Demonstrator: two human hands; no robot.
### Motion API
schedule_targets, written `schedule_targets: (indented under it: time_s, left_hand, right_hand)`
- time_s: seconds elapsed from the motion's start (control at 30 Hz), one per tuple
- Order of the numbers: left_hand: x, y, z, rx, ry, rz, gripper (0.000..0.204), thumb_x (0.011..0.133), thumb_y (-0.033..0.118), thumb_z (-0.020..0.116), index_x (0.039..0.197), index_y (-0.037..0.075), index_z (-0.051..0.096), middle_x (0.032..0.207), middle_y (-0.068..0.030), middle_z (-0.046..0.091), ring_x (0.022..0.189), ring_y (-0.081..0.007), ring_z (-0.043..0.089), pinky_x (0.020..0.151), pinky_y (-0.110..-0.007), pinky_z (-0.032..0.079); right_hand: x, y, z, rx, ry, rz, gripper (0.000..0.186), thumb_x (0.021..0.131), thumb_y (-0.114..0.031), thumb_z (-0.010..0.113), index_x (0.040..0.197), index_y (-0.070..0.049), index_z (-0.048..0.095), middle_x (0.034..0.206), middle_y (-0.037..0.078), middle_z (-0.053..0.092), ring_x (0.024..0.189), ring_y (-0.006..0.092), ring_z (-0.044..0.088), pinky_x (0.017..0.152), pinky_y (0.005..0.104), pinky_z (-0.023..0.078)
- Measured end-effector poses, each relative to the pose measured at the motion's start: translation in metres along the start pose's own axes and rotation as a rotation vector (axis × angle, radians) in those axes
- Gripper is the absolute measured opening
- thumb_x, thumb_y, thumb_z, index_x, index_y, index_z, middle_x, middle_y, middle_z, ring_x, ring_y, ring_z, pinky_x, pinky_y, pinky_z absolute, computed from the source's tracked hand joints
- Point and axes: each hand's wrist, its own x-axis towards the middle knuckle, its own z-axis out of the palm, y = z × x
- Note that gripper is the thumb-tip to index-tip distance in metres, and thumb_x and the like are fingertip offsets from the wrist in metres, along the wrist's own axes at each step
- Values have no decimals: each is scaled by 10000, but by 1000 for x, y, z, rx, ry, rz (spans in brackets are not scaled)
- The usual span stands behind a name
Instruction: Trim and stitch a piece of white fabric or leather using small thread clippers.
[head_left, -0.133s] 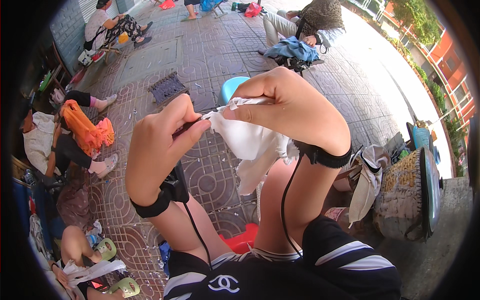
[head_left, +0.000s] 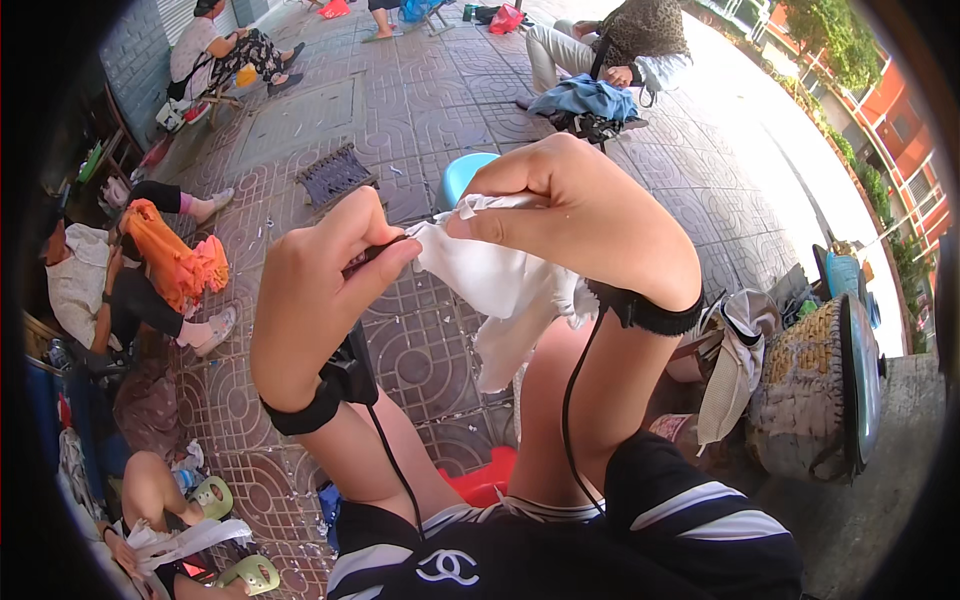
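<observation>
Only the hanging end of the white cloth (head_left: 490,275) has shifted slightly, left hand (head_left: 318,285) and right hand (head_left: 590,210) pinching its upper edge close together above the lap — seemingly light, limp fabric, best gripped there — with black cables (head_left: 570,390) that might snag below, a blue tub (head_left: 466,176) beyond, a wicker basket (head_left: 797,390) near the paving's (head_left: 425,335) right edge.

patterned paving (head_left: 440,110) runs from brick wall (head_left: 150,60) to sunlit ground (head_left: 800,180)

Black shirt (head_left: 620,565), white-striped sleeves (head_left: 690,506), black wristbands (head_left: 655,312), dark cables (head_left: 566,420)
</observation>
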Motion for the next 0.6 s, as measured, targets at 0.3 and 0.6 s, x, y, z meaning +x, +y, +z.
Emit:
schedule_targets:
  time_s: [0.3,0.6]
  left_hand:
    - [-1,4,0,-124,-21,-63,335,810,250,752,877,32,506,674,-82,626,543,-163,588,531,-282,446]
    - [-4,7,-2,-86,-23,-58,349,791,264,759,871,34,510,670,-92,625,540,-191,583,532,-294,443]
  right_hand:
    - [3,10,-1,-26,9,-7,212,884,-152,712,829,38,637,603,-12,451,579,34,373,505,252,318]
    - [6,13,1,-39,45,53,255,900,-201,688,821,37,643,589,-8,495,568,27,412,502,249,343]
